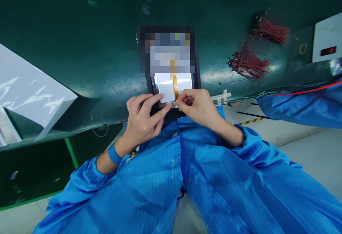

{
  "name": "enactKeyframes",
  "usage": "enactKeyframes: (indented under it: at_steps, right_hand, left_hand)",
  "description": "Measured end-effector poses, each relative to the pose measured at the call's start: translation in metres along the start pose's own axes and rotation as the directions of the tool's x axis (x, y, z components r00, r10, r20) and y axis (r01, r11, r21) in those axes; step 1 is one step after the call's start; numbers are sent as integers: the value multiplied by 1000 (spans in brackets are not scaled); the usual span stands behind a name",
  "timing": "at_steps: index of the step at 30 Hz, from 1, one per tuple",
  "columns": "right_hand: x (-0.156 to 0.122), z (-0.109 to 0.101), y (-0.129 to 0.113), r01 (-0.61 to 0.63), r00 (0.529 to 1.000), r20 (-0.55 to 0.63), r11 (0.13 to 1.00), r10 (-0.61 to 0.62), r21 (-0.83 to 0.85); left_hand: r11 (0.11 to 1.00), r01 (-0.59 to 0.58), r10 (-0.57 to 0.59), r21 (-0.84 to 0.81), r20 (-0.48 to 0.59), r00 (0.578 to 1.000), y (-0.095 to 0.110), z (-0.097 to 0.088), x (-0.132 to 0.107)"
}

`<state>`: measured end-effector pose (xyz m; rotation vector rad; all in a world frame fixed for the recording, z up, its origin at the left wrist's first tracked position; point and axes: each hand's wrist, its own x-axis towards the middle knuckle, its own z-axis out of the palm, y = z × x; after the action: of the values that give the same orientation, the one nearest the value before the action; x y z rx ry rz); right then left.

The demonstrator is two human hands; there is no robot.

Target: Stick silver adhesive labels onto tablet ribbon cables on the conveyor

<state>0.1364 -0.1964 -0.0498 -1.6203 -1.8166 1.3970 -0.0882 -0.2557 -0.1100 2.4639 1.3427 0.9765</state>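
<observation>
A black tray (197,66) lies on the dark green bench at its near edge, its upper half blurred out. In its lower part sits a white flat piece (167,86) with an amber tape strip (175,86) running down it. My left hand (141,120) rests on the tray's lower left corner, fingers curled, the fingertips pressing the white piece's bottom edge. My right hand (196,105) is closed in a pinch at the lower end of the amber strip. Both forearms wear blue sleeves.
Two bundles of red wires (268,31) (248,65) lie at the right of the green bench (80,48). A white box (32,91) stands at the left edge. A white panel with a red display (327,43) is at far right, above another person's blue sleeve (301,102).
</observation>
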Motion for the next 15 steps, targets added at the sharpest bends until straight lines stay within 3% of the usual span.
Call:
enactKeyframes:
  at_steps: [5, 10, 15]
  right_hand:
    - [-1, 1, 1, 12, 1000, -18, 1000, -13, -29]
    - [-1, 1, 1, 1, 1000, -20, 1000, -1, 5]
    - [-1, 1, 2, -48, 999, 12, 989, 46, 140]
  left_hand:
    - [999, 27, -25, -46, 33, 999, 1, -1, 2]
    - [999, 21, -22, 26, 53, 998, 0, 1, -1]
    - [998, 57, -58, -13, -75, 995, 0, 5, -10]
